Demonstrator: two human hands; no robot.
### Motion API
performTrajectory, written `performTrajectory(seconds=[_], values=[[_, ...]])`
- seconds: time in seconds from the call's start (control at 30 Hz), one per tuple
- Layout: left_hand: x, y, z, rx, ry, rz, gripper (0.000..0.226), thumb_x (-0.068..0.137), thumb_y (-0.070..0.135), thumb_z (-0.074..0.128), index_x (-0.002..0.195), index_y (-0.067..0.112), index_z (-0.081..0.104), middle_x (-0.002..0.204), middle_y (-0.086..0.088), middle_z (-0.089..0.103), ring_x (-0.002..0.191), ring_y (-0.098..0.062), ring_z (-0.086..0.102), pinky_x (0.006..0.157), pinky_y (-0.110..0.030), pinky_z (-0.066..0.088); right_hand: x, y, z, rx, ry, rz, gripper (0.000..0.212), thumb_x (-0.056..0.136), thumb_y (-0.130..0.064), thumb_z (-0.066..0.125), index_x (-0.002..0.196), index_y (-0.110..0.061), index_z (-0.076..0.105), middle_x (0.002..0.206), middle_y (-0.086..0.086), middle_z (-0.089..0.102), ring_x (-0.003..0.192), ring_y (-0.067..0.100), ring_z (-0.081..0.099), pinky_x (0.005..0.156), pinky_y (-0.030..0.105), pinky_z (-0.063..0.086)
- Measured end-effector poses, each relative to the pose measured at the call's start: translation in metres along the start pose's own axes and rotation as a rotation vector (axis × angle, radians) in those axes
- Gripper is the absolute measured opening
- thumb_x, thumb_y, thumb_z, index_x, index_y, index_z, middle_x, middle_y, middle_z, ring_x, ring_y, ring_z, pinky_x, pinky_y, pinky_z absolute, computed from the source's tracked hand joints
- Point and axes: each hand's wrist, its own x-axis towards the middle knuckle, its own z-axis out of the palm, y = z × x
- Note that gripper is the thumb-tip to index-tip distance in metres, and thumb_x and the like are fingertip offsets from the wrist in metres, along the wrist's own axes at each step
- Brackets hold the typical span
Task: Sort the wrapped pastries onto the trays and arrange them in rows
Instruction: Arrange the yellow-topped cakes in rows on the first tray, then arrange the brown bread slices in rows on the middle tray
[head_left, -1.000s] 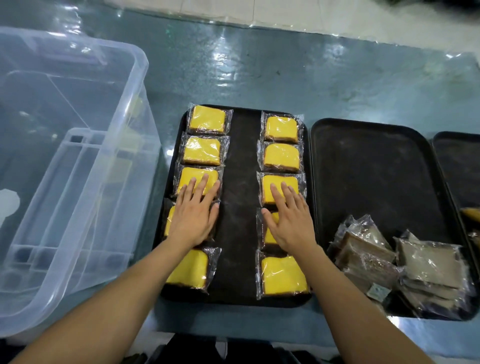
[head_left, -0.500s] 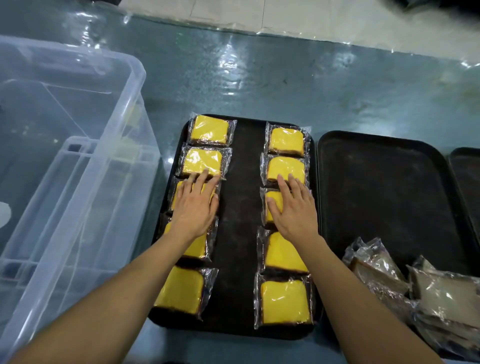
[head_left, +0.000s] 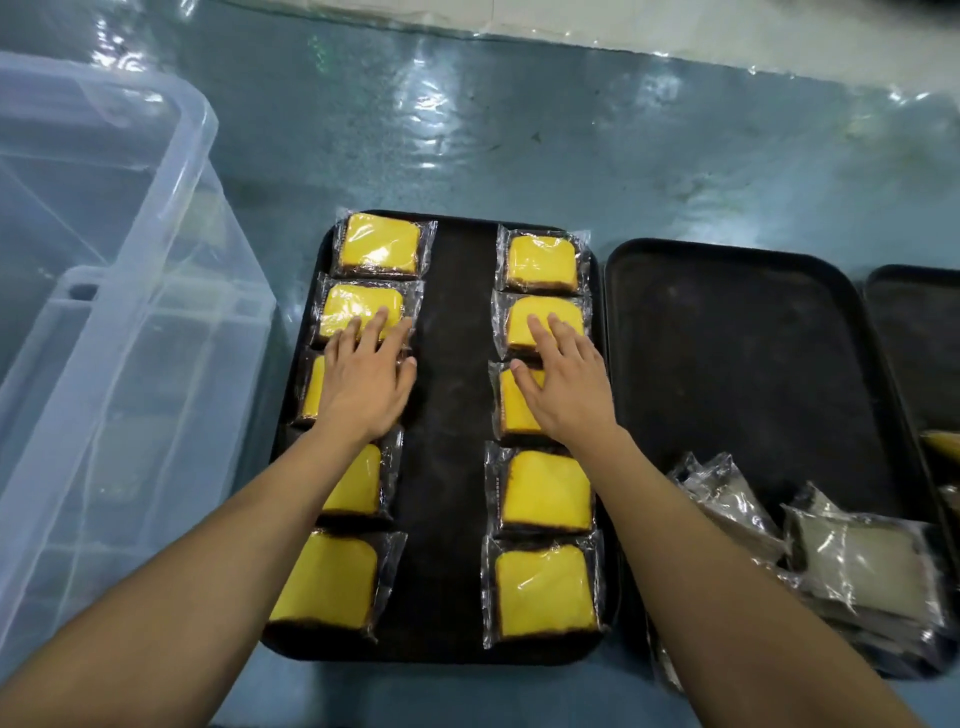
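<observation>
We found the yellow wrapped pastries (head_left: 544, 491) in two columns on the left tray (head_left: 449, 415). Left hand (head_left: 366, 382) and right hand (head_left: 563, 387) lay flat, fingers straight, gripping nothing. We judged light, even pressure best, nudging each packet square without overlapping wrappers. Grey pastries (head_left: 852, 558) awaited sorting on the middle tray (head_left: 727, 338).

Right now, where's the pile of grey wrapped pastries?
The grey wrapped pastries lie heaped at the near right corner of the middle tray, right of the yellow-pastry tray.
</observation>
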Motion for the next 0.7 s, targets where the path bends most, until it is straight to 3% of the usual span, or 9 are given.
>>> performTrajectory(seconds=[0.2, 0.37, 0.53, 0.7], values=[[-0.042, 0.056, -0.012, -0.063, 0.016, 0.179, 0.049, 0.102, 0.037, 0.044, 0.150, 0.025, 0.040, 0.160, -0.004, 0.033, 0.147, -0.032, 0.026, 0.117, -0.049, 0.023, -0.046, -0.002, -0.032, 0.088, 0.127, 0.037, 0.063, 0.104, -0.048, 0.043, 0.160, -0.027, 0.025, 0.165, 0.004, 0.029, 0.149, 0.026, 0.030, 0.122, 0.044, 0.026], [-0.095, 0.104, -0.008, -0.145, -0.011, 0.376, 0.043, 0.100, 0.034, 0.049, 0.141, 0.024, 0.049, 0.145, -0.003, 0.049, 0.134, -0.028, 0.041, 0.110, -0.046, 0.034, -0.112, 0.018, -0.058, 0.164, 0.257, 0.147, 0.057, 0.099, -0.034, 0.055, 0.153, -0.022, 0.042, 0.154, 0.005, 0.046, 0.139, 0.026, 0.043, 0.115, 0.045, 0.036], [-0.149, 0.156, 0.008, -0.201, -0.095, 0.581, 0.047, 0.096, 0.039, 0.038, 0.137, 0.023, 0.054, 0.133, 0.001, 0.056, 0.120, -0.024, 0.051, 0.102, -0.042, 0.042, -0.184, 0.063, -0.071, 0.216, 0.369, 0.267, 0.048, 0.094, -0.028, 0.057, 0.140, -0.019, 0.055, 0.134, 0.004, 0.060, 0.120, 0.026, 0.054, 0.104, 0.041, 0.041], [-0.189, 0.201, 0.027, -0.168, -0.205, 0.740, 0.053, 0.095, 0.049, 0.039, 0.141, 0.026, 0.051, 0.139, 0.002, 0.052, 0.125, -0.024, 0.049, 0.106, -0.042, 0.041, -0.243, 0.118, -0.076, 0.261, 0.435, 0.303, 0.039, 0.092, -0.026, 0.054, 0.130, -0.020, 0.061, 0.121, 0.000, 0.063, 0.111, 0.024, 0.058, 0.098, 0.045, 0.047]])
